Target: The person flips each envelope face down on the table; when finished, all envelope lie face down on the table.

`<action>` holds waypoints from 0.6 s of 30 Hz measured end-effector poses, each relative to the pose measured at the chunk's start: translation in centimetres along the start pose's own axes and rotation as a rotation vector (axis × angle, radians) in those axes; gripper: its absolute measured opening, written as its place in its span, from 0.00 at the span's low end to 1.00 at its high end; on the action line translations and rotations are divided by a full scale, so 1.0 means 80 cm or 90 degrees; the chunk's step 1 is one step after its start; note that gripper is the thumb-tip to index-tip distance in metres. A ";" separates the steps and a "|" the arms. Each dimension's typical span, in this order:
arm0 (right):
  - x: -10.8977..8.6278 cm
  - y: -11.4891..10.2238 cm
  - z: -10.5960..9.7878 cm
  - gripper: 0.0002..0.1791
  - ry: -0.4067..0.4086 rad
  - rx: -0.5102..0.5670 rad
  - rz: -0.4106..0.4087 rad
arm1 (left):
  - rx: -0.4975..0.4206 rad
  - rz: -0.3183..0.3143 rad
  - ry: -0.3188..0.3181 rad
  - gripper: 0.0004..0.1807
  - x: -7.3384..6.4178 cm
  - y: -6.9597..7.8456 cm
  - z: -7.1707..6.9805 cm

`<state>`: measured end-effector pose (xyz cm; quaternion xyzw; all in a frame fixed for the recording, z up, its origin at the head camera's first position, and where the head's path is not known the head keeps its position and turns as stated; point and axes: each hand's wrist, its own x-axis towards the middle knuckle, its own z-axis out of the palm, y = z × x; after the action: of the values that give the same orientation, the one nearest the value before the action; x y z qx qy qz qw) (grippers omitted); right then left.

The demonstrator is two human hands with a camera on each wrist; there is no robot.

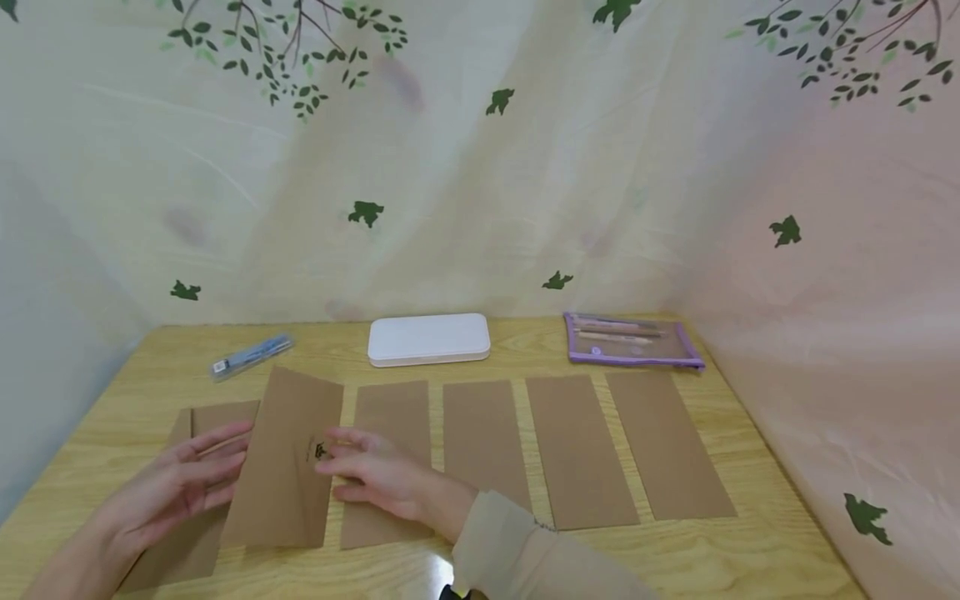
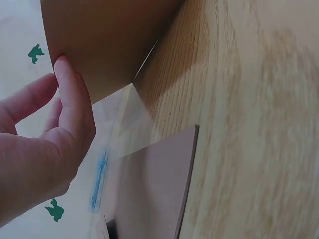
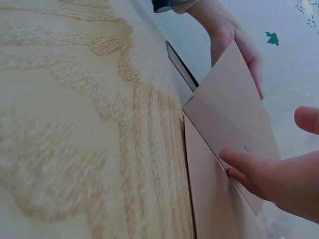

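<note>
A brown kraft-cover notebook (image 1: 281,467) with small dark print stands tilted up off the table between both hands. Behind its left edge, the left hand (image 1: 183,483) touches it with nearly straight fingers; their tips are hidden in the head view. Fingers of the right hand (image 1: 386,475) rest against the printed face near the right edge, with the thumb held apart in the right wrist view. Under the left hand lies another brown notebook (image 1: 183,554), partly covered. To the right, a flat brown notebook (image 1: 397,408) lies beneath the right hand.
Several more brown notebooks, such as one at the far right (image 1: 667,450), lie in a row. Along the back are a clear pen pack (image 1: 251,357), a white case (image 1: 429,339) and a purple-edged pencil pouch (image 1: 633,340). Patterned curtains (image 1: 450,167) enclose the table.
</note>
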<state>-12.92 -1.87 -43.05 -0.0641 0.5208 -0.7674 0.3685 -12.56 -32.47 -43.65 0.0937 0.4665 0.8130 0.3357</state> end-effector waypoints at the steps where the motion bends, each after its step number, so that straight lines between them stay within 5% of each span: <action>1: 0.000 0.000 0.001 0.36 0.000 0.000 -0.001 | 0.003 -0.001 0.000 0.29 0.000 0.000 0.001; 18: -0.001 0.003 0.005 0.36 0.006 0.001 -0.012 | 0.042 -0.013 0.032 0.27 0.002 0.002 0.012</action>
<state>-12.57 -2.11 -43.03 -0.0649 0.5214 -0.7714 0.3589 -12.30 -31.77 -43.00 0.0795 0.5020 0.7958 0.3293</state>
